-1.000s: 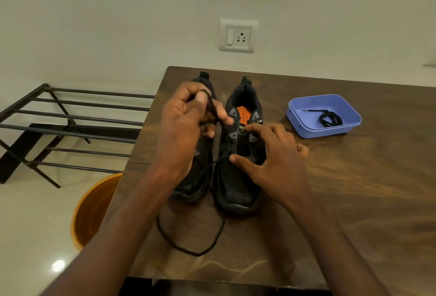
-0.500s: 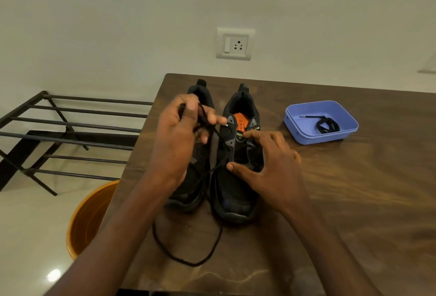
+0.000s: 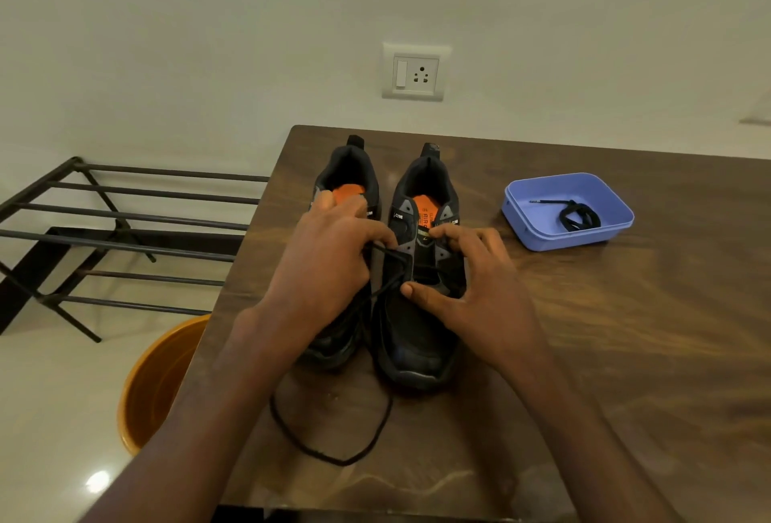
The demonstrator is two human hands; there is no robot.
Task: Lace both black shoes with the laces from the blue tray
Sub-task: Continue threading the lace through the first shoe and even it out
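Two black shoes with orange insoles stand side by side on the brown table, toes toward me. My left hand (image 3: 329, 268) covers the left shoe (image 3: 348, 165) and pinches a black lace (image 3: 333, 453) near the right shoe's left eyelets. The lace's slack loops on the table in front of the toes. My right hand (image 3: 471, 284) grips the right shoe (image 3: 417, 355), with its thumb on the lower tongue and its fingers curled over the right eyelet flap. A blue tray (image 3: 538, 238) to the right holds a second bundled black lace (image 3: 578, 215).
The table (image 3: 626, 355) ends at its left edge just beside the left shoe. Below that edge stand an orange bucket (image 3: 154, 380) and a black metal rack (image 3: 125, 226) on the floor. A wall socket (image 3: 413, 74) sits behind the shoes.
My left hand has come down from above the left shoe toward the right shoe's eyelets, carrying the lace end with it. My right hand has stayed on the right shoe.
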